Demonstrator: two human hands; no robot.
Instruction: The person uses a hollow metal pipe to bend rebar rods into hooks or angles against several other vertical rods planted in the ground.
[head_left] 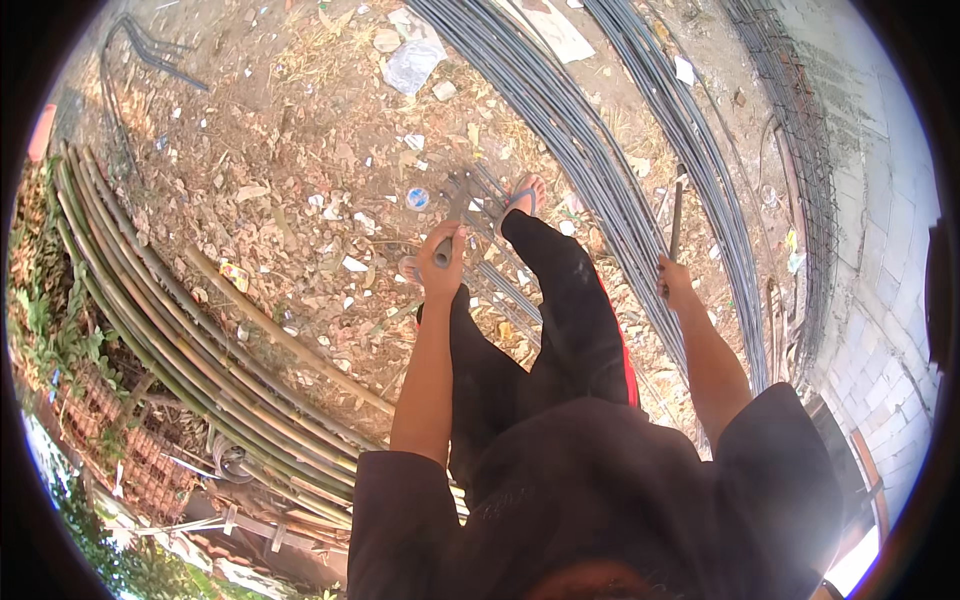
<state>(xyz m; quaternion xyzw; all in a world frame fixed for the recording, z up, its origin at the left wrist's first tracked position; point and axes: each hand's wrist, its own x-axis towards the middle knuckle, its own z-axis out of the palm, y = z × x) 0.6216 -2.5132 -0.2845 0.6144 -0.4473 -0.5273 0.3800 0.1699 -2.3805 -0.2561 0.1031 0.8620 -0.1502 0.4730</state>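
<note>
My left hand (440, 262) is closed around a brown tube (443, 254), its hollow end facing up. A narrow grey-brown part (458, 204) extends beyond the fist; whether it belongs to the tube I cannot tell. My right hand (675, 281) grips a dark metal bar (677, 220) that points away from me. This bar passes above the long bundle of steel rods (590, 150) on the right. Short steel rods (508, 290) lie on the ground between my legs and by my sandalled foot (525, 195).
Bamboo poles (190, 330) lie along the left, beside plants and bricks (120, 440). Another rod bundle (690, 120) and a wire-bound rebar cage (800, 150) run beside the grey block wall (880, 250). Dry leaves, litter and a clear plastic bag (413, 66) cover the dirt.
</note>
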